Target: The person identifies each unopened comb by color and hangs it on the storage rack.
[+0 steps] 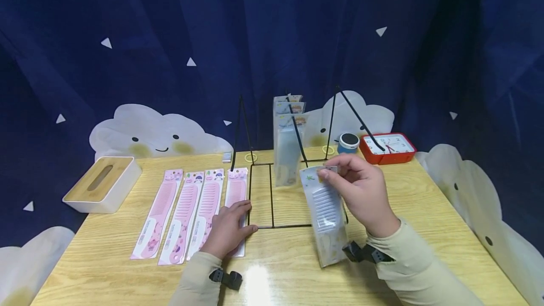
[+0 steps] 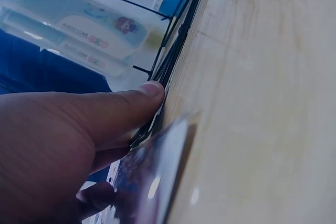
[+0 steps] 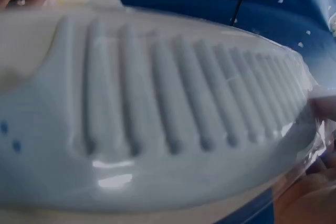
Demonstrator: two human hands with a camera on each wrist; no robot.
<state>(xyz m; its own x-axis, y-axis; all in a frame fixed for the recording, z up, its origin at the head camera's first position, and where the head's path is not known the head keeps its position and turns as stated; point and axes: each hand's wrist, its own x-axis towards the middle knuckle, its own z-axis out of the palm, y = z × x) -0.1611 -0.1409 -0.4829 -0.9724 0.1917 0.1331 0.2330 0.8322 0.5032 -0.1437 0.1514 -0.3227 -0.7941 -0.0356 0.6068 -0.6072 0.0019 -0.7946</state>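
My right hand (image 1: 360,191) pinches the top of a bagged pale blue comb (image 1: 327,211) between thumb and fingers. In the right wrist view, the comb's thick teeth (image 3: 173,93) show through shiny clear film. The bag hangs tilted over the front right part of a black wire rack (image 1: 272,197). My left hand (image 1: 231,228) lies over a packaged pink comb (image 1: 236,188), with thumb and fingertips against the rack's left base wire. Three similar bagged combs (image 1: 289,155) hang from the rack's middle arm.
Several pink comb packages (image 1: 159,211) lie in a row at left, beside a tissue box (image 1: 99,183) with a wooden lid. Behind the rack's right side stand a blue round container (image 1: 348,143) and a red clock (image 1: 387,149). Black wire arms (image 1: 357,114) project from the rack towards me.
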